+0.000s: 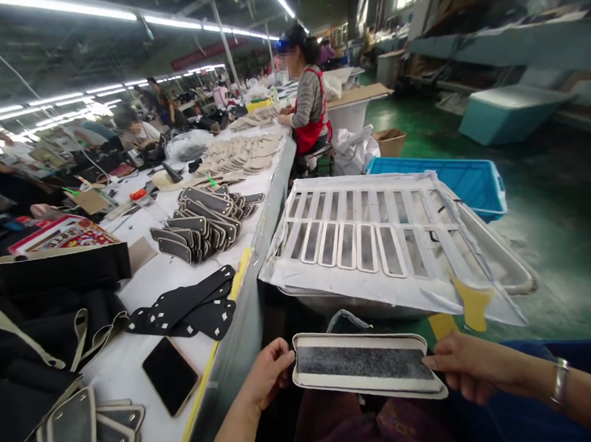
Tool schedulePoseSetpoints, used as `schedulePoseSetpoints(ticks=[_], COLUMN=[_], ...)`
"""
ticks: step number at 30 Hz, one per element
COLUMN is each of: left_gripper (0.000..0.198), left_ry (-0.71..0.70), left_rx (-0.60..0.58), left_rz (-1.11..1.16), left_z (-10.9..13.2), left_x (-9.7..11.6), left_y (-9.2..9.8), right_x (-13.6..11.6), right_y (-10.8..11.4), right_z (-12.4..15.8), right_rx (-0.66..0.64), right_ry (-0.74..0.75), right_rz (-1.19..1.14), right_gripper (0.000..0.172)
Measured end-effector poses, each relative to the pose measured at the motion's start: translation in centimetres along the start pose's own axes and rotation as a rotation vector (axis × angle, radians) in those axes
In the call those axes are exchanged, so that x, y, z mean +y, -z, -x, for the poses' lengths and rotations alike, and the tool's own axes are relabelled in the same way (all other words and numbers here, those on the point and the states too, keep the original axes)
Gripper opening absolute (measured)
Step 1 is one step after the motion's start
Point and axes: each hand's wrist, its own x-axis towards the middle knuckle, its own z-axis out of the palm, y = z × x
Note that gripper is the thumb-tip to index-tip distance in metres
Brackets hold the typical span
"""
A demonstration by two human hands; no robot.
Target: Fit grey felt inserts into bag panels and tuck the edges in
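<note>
Left hand (267, 375) and right hand (464, 365) each pinch one end of a long grey-centred, cream-edged padded piece (365, 365). It is held level just below a white cut-out sheet (379, 279), right of the worktable (178, 268).

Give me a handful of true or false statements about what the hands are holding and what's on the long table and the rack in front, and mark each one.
1. Both hands hold one long flat cream-edged piece with a dark grey centre. True: the left hand grips its left end, the right hand its right end.
2. A black phone lies on the long white table. True.
3. The blue plastic crate sits on the table. False: it stands on the floor beyond the white slotted rack.
4. The right wrist is bare. False: it wears a metal bracelet.
5. The seated person in the red apron is holding the piece too. False: that person works farther along the table.
</note>
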Motion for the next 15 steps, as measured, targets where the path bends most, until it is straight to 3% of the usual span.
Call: schedulePoseSetpoints(ticks=[4, 7, 9, 12, 14, 15], left_gripper=[0.040, 0.033, 0.043, 0.064, 0.057, 0.054], left_ry=[-0.006, -0.021, -0.080, -0.199, -0.271, -0.317], left_rx=[-0.083, -0.155, -0.233, -0.348, -0.434, -0.485], left_rz=[-0.099, -0.252, -0.405, -0.733, -0.948, -1.021], left_z=[-0.3, -0.8, -1.4, -2.1, -2.6, -2.9], left_x=[0.5, 1.7, 2.9, 5.5, 7.5, 8.4], left_y=[-0.5, 0.7, 1.4, 0.3, -2.4, -4.2], right_x=[-0.4, -0.3, 0.0, -0.1, -0.7, -1.2], right_y=[-0.3, -0.6, -0.6, -0.3, -0.1, -0.1], right_z=[0.0, 0.2, 0.4, 1.0, 1.5, 1.7], right_rx=[0.022, 0.057, 0.098, 0.260, 0.382, 0.413], right_ry=[-0.032, 0.005, 0.045, 0.293, 0.533, 0.636], right_rz=[0.035, 0.006, 0.046, 0.198, 0.319, 0.405], right_gripper=[0.045, 0.040, 0.035, 0.038, 0.055, 0.055])
